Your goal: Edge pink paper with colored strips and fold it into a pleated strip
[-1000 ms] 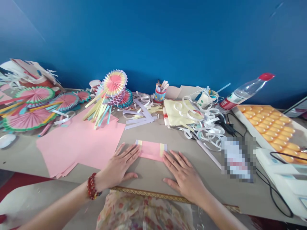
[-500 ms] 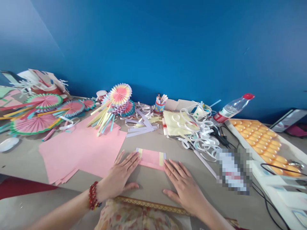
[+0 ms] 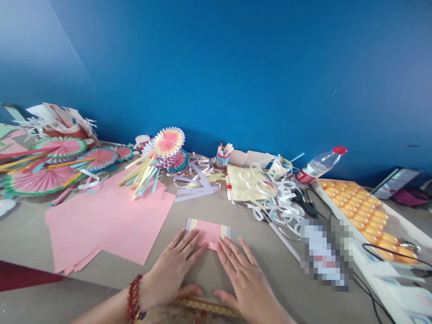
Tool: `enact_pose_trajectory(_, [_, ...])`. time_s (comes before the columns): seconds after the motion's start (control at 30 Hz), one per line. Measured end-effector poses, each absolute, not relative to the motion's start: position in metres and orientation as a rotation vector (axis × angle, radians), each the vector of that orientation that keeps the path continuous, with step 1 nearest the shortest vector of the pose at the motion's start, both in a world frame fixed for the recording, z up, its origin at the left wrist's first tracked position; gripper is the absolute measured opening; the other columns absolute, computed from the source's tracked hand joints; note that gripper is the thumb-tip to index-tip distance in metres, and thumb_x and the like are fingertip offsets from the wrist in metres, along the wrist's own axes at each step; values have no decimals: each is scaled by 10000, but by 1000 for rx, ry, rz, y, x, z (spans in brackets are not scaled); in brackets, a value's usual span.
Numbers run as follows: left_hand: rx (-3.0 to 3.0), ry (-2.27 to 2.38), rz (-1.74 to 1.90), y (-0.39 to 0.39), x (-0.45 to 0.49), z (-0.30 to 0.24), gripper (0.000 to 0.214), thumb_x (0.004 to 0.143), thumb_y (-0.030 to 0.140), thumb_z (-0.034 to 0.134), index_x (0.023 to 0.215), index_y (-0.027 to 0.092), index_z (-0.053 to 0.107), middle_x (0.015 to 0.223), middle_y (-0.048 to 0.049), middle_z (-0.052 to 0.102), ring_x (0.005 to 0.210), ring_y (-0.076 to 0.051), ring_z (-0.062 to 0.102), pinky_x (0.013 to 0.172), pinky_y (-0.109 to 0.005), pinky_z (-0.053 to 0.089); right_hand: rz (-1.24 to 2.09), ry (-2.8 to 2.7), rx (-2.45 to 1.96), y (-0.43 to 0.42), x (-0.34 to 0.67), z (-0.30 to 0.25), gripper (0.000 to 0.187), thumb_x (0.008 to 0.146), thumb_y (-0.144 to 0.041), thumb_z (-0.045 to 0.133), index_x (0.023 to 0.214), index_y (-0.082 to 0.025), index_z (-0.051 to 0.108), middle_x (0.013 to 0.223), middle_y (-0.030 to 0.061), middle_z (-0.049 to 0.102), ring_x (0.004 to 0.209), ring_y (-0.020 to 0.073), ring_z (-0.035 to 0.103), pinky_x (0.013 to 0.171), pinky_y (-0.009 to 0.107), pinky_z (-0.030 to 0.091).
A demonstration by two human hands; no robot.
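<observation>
The folded pink paper (image 3: 208,229) lies flat on the table, just ahead of and between your two hands, with yellow and pale purple bands at both ends. Your left hand (image 3: 178,265) is palm down, fingers loosely spread, the tips over its near left part; your right hand (image 3: 243,281) is spread likewise, its fingertips at the near right corner. Neither hand pinches anything.

Expect the piece to be very light, stiff along a crease yet easy to bend, and apt to slide or crumple if you push hard. The banded ends look the best places to take hold, one under each hand, with flat, gentle fingertips.

Straight beyond your hands, a blue cup (image 3: 222,162) holds pens or sticks. Farther right, ahead of your right hand, a white cup (image 3: 275,169) sits among curled paper strips (image 3: 281,216); what is inside is unclear. Beside it, the bottle (image 3: 319,166) wears a red cap, and you can't tell how full it is. Far ahead and left of your left hand, a red pot (image 3: 64,132) has papers in and around it.
</observation>
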State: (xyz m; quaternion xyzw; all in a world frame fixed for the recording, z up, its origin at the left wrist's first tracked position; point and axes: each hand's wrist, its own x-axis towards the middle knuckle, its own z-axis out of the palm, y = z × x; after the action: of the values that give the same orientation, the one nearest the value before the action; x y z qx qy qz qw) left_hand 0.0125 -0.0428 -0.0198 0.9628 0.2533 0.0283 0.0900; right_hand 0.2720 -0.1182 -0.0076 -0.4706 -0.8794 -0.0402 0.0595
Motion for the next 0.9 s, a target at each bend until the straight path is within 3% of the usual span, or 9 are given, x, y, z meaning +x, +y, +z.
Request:
enact_pose_trajectory(0.23, [2820,746,115,-41,12,-21,888,852,747,419,1544,237,194,1604,-134,169,1473,-338,164,1182,-579,109,68,-2651,-1508,-119,272,-19,914,867,-532,579,1559,-158,115,1585,85,242,1420,301,295,1153,513,229])
enact_pose_trajectory(0.33, [2800,671,177,-38,8,-18,859,876,696,453,1544,221,195,1600,-135,187,1472,-333,173,1185,-565,144,103,-2666,-1458,-116,277,-17,793,910,-474,550,1550,-176,188,1575,71,283,1406,278,328,1142,487,287])
enact_pose_trajectory(0.43, [2736,691,307,-39,-1,-14,748,939,546,487,1542,210,199,1597,-120,213,1468,-307,204,1193,-521,193,79,-2605,-1429,-115,279,-17,573,941,-314,537,1479,-197,377,1496,61,444,1326,257,445,1082,438,392])
enact_pose_trajectory(0.53, [2518,1021,564,-50,-10,-14,481,992,389,451,1442,225,405,1533,-111,367,1418,-275,337,1142,-451,346,85,-2372,-1540,-118,275,-20,354,934,-138,479,1258,-217,599,1268,66,647,1118,242,598,917,381,509])
enact_pose_trajectory(0.6, [2316,1194,698,-61,-11,-15,305,1001,341,434,1255,237,567,1405,-104,522,1305,-244,493,1043,-377,467,120,-2222,-1595,-119,270,-21,303,927,-105,453,1119,-231,649,1102,67,699,964,235,645,819,370,533])
enact_pose_trajectory(0.67, [2180,1216,723,-72,-6,-16,234,996,330,450,1138,247,617,1271,-88,622,1175,-216,599,962,-319,521,167,-2103,-1579,-119,265,-20,258,928,-120,462,1068,-235,646,1002,63,699,880,229,655,773,363,538])
enact_pose_trajectory(0.73, [2135,1177,760,-81,4,-18,271,974,345,501,1214,261,594,1228,-84,655,1124,-221,632,953,-319,527,233,-1975,-1524,-119,259,-18,217,929,-147,491,1071,-235,628,973,59,687,868,215,661,761,330,544])
enact_pose_trajectory(0.83, [2007,1081,823,-86,27,-18,499,959,364,528,1435,278,410,1275,-95,636,1119,-229,634,935,-322,533,317,-1766,-1450,-121,246,-13,197,925,-177,536,1103,-237,595,981,57,671,858,186,665,744,273,553])
enact_pose_trajectory(0.9, [1839,1007,839,-86,44,-17,525,959,377,527,1451,272,375,1257,-96,644,1091,-222,642,878,-296,547,336,-1693,-1400,-124,236,-11,232,920,-168,537,1138,-241,571,987,57,664,864,179,662,746,260,557])
